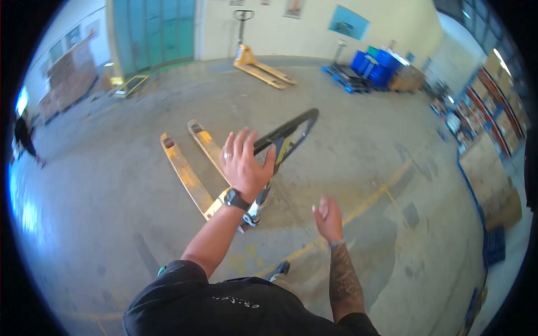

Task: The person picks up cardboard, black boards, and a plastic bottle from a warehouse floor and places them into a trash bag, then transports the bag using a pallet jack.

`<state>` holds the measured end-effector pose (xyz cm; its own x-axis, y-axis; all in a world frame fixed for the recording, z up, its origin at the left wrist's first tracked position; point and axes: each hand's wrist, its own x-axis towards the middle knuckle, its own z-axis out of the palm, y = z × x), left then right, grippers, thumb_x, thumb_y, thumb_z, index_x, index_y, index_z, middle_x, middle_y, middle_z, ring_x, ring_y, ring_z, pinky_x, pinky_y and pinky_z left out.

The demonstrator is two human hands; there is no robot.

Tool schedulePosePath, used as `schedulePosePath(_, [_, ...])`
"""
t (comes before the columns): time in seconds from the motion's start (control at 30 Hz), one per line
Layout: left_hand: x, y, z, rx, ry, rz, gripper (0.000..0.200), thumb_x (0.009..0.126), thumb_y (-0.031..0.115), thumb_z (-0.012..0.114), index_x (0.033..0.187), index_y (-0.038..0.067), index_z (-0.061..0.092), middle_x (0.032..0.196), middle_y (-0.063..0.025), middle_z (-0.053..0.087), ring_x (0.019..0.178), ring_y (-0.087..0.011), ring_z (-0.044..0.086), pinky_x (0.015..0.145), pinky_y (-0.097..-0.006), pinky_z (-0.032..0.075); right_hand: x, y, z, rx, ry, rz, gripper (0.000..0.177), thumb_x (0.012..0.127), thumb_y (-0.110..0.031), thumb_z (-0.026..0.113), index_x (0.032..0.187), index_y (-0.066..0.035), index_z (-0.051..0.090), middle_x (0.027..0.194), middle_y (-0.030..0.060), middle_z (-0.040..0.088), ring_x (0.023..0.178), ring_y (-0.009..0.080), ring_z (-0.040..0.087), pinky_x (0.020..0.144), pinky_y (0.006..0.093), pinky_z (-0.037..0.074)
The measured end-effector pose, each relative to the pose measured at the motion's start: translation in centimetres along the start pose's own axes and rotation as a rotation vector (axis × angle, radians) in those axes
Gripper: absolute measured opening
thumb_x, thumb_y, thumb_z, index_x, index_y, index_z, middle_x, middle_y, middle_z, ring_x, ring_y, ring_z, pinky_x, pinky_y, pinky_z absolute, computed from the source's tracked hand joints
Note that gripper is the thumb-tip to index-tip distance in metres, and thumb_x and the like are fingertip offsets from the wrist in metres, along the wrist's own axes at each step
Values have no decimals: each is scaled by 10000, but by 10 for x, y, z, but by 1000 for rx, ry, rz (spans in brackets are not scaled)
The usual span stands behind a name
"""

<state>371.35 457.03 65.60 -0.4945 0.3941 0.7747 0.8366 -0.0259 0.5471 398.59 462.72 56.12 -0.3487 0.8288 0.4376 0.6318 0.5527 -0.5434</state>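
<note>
My left hand (246, 162) reaches forward with its fingers stretched out and apart, a ring and a black watch on it. It overlaps the black loop handle (311, 119) of a yellow pallet jack (188, 179) in this view. The worn forks of the jack point away to the far left, and its base is partly hidden behind my wrist. Lower and to the right, my right hand (328, 218) hangs over the bare floor with its fingers curled in and nothing visible in them. A bracelet circles that wrist.
Another yellow pallet jack (260, 70) stands by the far wall. Blue drums (381, 68) and a platform scale (344, 75) are at the back right. Shelving and cardboard boxes (487, 173) line the right side. A person (25, 137) walks at the far left.
</note>
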Motion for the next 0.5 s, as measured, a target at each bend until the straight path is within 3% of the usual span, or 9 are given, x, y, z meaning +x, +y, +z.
schedulePosePath(0.03, [12, 2, 11, 128, 37, -1, 460, 722, 216, 723, 1140, 89, 576, 1122, -125, 568, 1090, -297, 513, 922, -437, 384, 55, -12, -1, 24, 28, -106, 418, 797, -232, 672, 1123, -8, 536, 1033, 196, 548, 930, 354, 555, 789, 410, 458])
schedulePosePath(0.07, [9, -9, 26, 74, 85, -61, 259, 745, 218, 699, 969, 97, 648, 872, -80, 639, 820, -243, 610, 725, -365, 466, 107, -22, -1, 55, 56, -215, 469, 785, -233, 677, 1173, -20, 521, 1089, 199, 531, 983, 359, 540, 844, 425, 445])
schedulePosePath(0.1, [15, -19, 33, 121, 115, -84, 259, 745, 218, 699, 969, 97, 648, 872, -80, 639, 820, -243, 610, 725, -365, 466, 155, -28, 0, -82, 112, -332, 494, 775, -218, 675, 1202, -36, 507, 1123, 194, 512, 1014, 355, 526, 891, 446, 415])
schedulePosePath(0.17, [17, -38, 22, 66, 96, -128, 136, 778, 201, 658, 809, 68, 651, 686, -86, 615, 581, -244, 580, 549, -333, 456, 206, -44, 3, -175, 114, -442, 523, 766, -203, 673, 1232, -52, 492, 1157, 189, 493, 1044, 350, 512, 938, 467, 385])
schedulePosePath(0.23, [26, -76, 15, 195, 119, -132, 141, 787, 159, 627, 693, 56, 609, 628, -101, 593, 515, -280, 546, 503, -368, 439, 252, -54, 3, -333, 168, -649, 421, 742, -186, 673, 1131, -65, 569, 1077, 145, 542, 1032, 339, 512, 951, 496, 352])
schedulePosePath(0.27, [32, -103, 15, 175, 179, -132, 197, 809, 186, 590, 671, 46, 594, 611, -100, 580, 503, -266, 541, 490, -359, 425, 267, -24, 28, -195, 192, -855, 288, 700, -142, 670, 980, -87, 636, 882, 80, 588, 905, 301, 562, 876, 463, 414])
schedulePosePath(0.33, [44, -141, 19, 189, 262, -134, 256, 832, 214, 552, 650, 36, 580, 594, -99, 566, 491, -253, 537, 476, -351, 412, 233, -31, 37, -160, 12, -644, 190, 672, -102, 663, 861, -107, 658, 692, 22, 555, 729, 259, 575, 782, 416, 460])
schedulePosePath(0.4, [53, -156, 23, 2, 248, -33, 381, 867, 319, 481, 645, 25, 577, 548, -84, 530, 471, -214, 528, 461, -314, 388, 220, -43, 28, -149, 91, -709, 240, 651, -52, 639, 884, -107, 660, 638, 9, 515, 612, 212, 549, 717, 381, 483])
schedulePosePath(0.5, [63, -155, 48, 14, 226, -23, 459, 882, 385, 427, 645, 21, 576, 525, -70, 508, 470, -185, 521, 459, -293, 374, 231, -31, 25, -111, 65, -725, 269, 637, -30, 621, 893, -101, 662, 649, 6, 511, 622, 193, 541, 709, 374, 487])
